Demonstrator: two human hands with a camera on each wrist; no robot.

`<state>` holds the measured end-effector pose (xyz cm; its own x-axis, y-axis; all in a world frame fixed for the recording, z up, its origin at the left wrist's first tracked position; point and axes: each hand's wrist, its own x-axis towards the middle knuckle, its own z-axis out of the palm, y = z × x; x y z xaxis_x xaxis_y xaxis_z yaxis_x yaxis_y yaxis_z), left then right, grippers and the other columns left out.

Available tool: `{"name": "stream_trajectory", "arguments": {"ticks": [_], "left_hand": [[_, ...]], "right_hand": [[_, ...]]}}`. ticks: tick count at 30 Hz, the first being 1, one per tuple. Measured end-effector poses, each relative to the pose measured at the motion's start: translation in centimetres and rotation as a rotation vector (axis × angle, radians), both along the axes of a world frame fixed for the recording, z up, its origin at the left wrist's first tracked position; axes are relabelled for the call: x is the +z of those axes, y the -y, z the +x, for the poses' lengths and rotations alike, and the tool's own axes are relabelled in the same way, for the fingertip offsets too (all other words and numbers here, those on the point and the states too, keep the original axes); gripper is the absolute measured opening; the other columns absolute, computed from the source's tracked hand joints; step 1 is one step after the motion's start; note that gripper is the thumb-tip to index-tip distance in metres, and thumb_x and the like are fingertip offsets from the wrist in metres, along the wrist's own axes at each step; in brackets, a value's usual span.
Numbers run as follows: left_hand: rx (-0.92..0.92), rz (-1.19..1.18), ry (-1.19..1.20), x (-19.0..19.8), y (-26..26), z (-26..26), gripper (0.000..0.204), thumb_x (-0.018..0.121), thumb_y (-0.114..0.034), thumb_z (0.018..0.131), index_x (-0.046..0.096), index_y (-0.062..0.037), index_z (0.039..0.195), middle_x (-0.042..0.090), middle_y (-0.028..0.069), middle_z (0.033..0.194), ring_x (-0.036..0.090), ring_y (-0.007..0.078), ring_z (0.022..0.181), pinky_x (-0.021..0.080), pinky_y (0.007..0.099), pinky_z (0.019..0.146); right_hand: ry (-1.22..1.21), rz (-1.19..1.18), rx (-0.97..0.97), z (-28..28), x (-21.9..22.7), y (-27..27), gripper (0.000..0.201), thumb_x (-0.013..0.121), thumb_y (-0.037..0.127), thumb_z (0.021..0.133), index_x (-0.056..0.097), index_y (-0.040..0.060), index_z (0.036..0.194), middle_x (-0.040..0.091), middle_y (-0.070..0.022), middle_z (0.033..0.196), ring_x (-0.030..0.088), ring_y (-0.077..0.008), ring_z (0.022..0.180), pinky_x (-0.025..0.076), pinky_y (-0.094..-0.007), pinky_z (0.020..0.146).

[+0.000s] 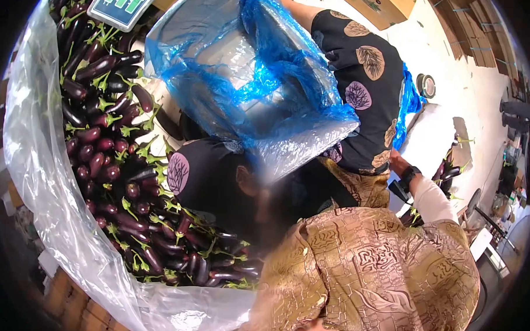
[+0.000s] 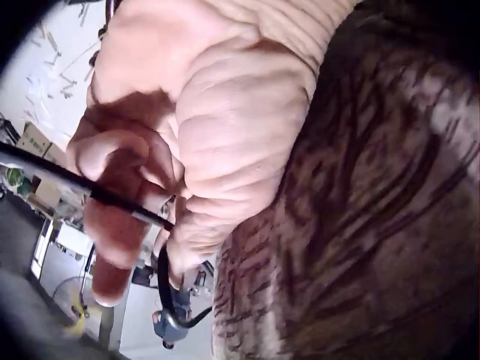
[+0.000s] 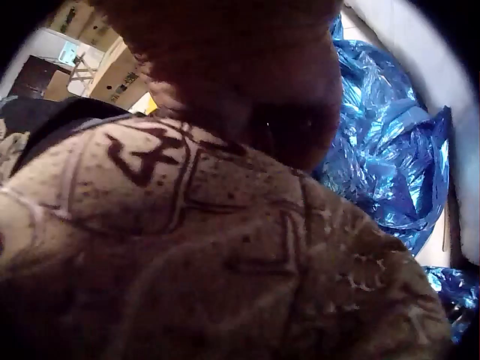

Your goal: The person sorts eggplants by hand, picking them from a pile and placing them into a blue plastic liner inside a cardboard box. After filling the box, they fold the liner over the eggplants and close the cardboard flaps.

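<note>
Head view: heap of glossy dark-purple, green-stemmed eggplants [image 1: 103, 144] at nine o'clock; crinkled translucent blue plastic bag [image 1: 206, 99] at twelve. Right wrist view: shiny blue plastic film [image 3: 379, 142] at three, beside shadowed right hand [image 3: 247, 82], grip indeterminable. Left wrist view: left hand [image 2: 195, 120] at ten, fingers loosely curled.

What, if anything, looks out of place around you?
A few eggplants lie at the head view's right, apart from the main heap at left. They look stray, though I cannot tell if they spilled.
</note>
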<state>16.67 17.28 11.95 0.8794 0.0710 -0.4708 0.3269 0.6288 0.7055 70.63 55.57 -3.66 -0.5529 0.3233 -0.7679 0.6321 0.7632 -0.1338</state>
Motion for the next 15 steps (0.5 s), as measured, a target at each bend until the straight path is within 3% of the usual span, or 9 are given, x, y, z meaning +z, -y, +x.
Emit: {"name": "stream_trajectory", "arguments": {"ticks": [3,4,9,10,12,14,15], "left_hand": [[0.036,-0.013,0.021,-0.2,-0.3,0.6,0.081,0.069,-0.041,0.086,0.034,0.0013,0.146,0.037,0.0175,0.151,0.033,0.0286,0.138,0.027,0.0416,0.114],[0.052,-0.02,0.024,-0.2,-0.2,0.7,0.081,0.069,-0.041,0.086,0.034,0.0014,0.146,0.037,0.0174,0.151,0.033,0.0286,0.138,0.026,0.0415,0.114],[0.129,-0.079,0.036,0.6,0.9,1.0,0.082,0.069,-0.042,0.086,0.033,0.0015,0.146,0.036,0.0174,0.151,0.033,0.0286,0.139,0.026,0.0415,0.114],[0.157,-0.094,0.035,1.2,1.3,1.3,0.082,0.069,-0.042,0.086,0.033,0.0015,0.146,0.036,0.0174,0.151,0.033,0.0287,0.139,0.026,0.0414,0.114],[0.223,-0.132,0.026,2.7,2.7,2.0,0.082,0.069,-0.042,0.086,0.033,0.0016,0.146,0.036,0.0174,0.152,0.032,0.0287,0.139,0.026,0.0414,0.114],[0.293,-0.177,0.011,3.8,3.9,2.8,0.083,0.069,-0.042,0.086,0.032,0.0016,0.146,0.036,0.0174,0.152,0.032,0.0287,0.139,0.026,0.0414,0.114],[0.327,-0.187,0.003,4.2,4.3,3.0,0.083,0.069,-0.042,0.086,0.032,0.0017,0.146,0.036,0.0174,0.152,0.032,0.0287,0.139,0.026,0.0414,0.115]], "right_hand": [[-0.151,-0.078,-0.427,-2.7,3.8,1.5,0.034,0.051,0.004,0.088,0.057,-0.0016,0.121,0.064,-0.0153,0.117,0.06,-0.0242,0.107,0.045,-0.0351,0.098],[-0.206,-0.109,-0.566,-1.1,5.6,2.2,0.036,0.051,0.004,0.088,0.056,-0.0018,0.123,0.064,-0.0152,0.117,0.06,-0.0238,0.106,0.045,-0.0351,0.098],[-0.449,-0.299,-1.269,-8.0,10.0,3.7,0.043,0.053,0.002,0.089,0.05,-0.0024,0.131,0.063,-0.0147,0.118,0.06,-0.022,0.101,0.045,-0.0353,0.097],[-0.455,-0.08,-1.202,-5.8,7.8,4.0,0.043,0.053,0.001,0.088,0.05,-0.0032,0.131,0.06,-0.0132,0.123,0.057,-0.0208,0.111,0.044,-0.0362,0.1],[-0.454,-0.167,-1.682,-4.0,2.6,1.8,0.043,0.052,-0.002,0.089,0.049,-0.0024,0.132,0.056,-0.0138,0.131,0.052,-0.0228,0.123,0.04,-0.0378,0.107],[-1.002,-0.01,-1.42,-10.4,8.5,0.4,0.039,0.047,0.002,0.094,0.046,-0.003,0.133,0.052,-0.0121,0.129,0.048,-0.0216,0.121,0.036,-0.0339,0.105],[-1.118,0.037,-1.319,-12.7,9.0,-1.1,0.039,0.048,-0.001,0.093,0.048,-0.002,0.132,0.053,-0.0131,0.129,0.049,-0.0227,0.122,0.038,-0.0335,0.104]]}}
